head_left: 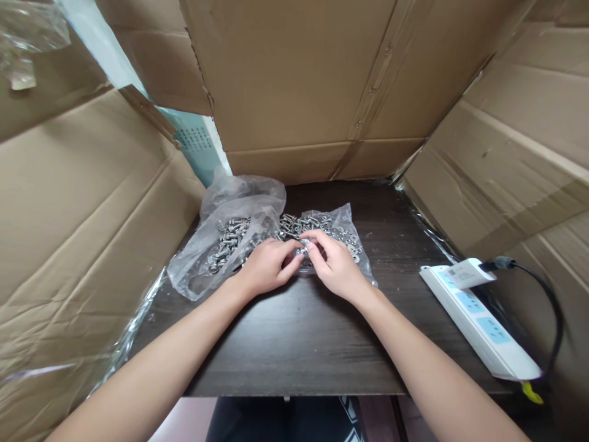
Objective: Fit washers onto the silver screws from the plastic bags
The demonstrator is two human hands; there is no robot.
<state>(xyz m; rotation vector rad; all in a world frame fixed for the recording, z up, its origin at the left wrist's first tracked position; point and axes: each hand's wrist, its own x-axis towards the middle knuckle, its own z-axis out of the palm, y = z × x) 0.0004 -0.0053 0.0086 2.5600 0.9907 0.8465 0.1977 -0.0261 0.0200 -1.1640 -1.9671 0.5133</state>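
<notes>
My left hand (271, 265) and my right hand (335, 265) meet over the near edge of a hardware pile, fingertips almost touching. Each is closed in a pinch around a small shiny metal fastener (302, 249); its exact shape is mostly hidden by the fingers. Behind and left of the hands lie many metal bolts (230, 239), partly under a clear plastic bag (193, 276). More bolts and flat washers (355, 258) are spread on a second clear plastic sheet or bag (343, 215), beyond and to the right of my right hand.
The dark wooden table (294, 344) is walled by cardboard at left, back (294, 80) and right. On the right lies a white power strip (478, 325) with a white adapter (467, 273) and black cable (559, 313). The table's front edge is close to my body.
</notes>
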